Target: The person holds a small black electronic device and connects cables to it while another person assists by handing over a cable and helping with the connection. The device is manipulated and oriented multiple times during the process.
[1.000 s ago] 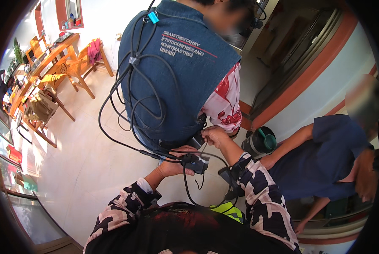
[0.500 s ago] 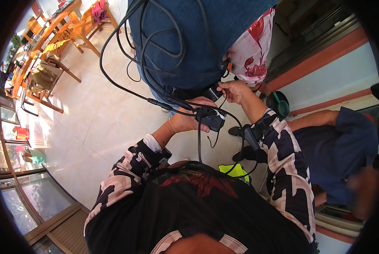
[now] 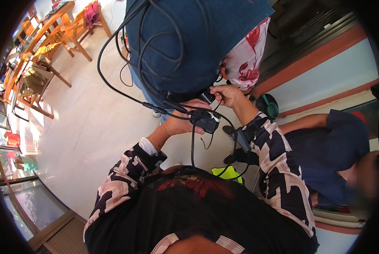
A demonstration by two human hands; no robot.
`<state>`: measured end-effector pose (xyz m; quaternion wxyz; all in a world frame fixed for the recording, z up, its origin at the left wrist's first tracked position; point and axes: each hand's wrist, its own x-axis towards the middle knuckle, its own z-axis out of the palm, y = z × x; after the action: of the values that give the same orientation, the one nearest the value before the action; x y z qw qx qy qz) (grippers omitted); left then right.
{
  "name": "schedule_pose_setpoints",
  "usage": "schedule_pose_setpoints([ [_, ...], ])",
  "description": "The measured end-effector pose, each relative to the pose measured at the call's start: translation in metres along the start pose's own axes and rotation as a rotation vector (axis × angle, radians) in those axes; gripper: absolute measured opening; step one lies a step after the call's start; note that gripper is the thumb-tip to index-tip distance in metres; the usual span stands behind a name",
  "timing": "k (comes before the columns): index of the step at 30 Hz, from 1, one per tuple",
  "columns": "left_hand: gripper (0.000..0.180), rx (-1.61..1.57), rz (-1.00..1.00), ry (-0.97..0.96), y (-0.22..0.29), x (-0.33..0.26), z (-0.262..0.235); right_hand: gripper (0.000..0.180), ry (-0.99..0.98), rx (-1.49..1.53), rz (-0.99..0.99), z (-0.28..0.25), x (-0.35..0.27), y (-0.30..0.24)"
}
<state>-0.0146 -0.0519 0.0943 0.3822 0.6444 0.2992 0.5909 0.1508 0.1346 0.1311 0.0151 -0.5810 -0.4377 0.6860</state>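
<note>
My left hand [image 3: 179,123] is closed around a black box-shaped hub [image 3: 204,123] with several cables plugged in and a bit of white on its right end. My right hand [image 3: 228,95], a little higher and to the right, pinches the corner of a smaller black block [image 3: 206,97] beside the other person's denim clothing [image 3: 193,55]. A thin black cord [image 3: 208,143] hangs below the hub. Thick black cables [image 3: 106,82] loop up over the denim and run down to the hub. Part of the smaller block is hidden.
A red-and-white floral cloth [image 3: 246,59] hangs beside the denim. At right sits another person in dark blue [image 3: 320,156], near a green scoop [image 3: 272,110]. Wooden chairs [image 3: 75,36] stand at upper left. A yellow-green item [image 3: 229,174] shows below my hands.
The whole view has shifted slightly, so hands, hub and cables appear a little further left. Both hands keep their holds.
</note>
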Motion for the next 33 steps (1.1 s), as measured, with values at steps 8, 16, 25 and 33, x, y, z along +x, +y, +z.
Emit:
schedule_pose_setpoints([
  [8,0.069,-0.016,0.086,0.005,0.007,0.014,0.003,0.037,0.13,-0.015,0.022,0.016,-0.013,-0.008],
  [16,0.067,-0.021,0.093,-0.01,0.007,0.011,-0.001,0.022,0.096,-0.087,-0.043,0.015,-0.011,-0.009],
  [25,0.065,-0.002,0.067,0.012,-0.004,0.011,-0.003,0.018,0.322,-0.61,-0.602,0.031,-0.028,-0.003],
  [33,0.06,0.028,0.111,0.065,-0.003,0.013,0.001,0.018,0.362,-0.846,-0.628,0.035,-0.05,-0.01],
])
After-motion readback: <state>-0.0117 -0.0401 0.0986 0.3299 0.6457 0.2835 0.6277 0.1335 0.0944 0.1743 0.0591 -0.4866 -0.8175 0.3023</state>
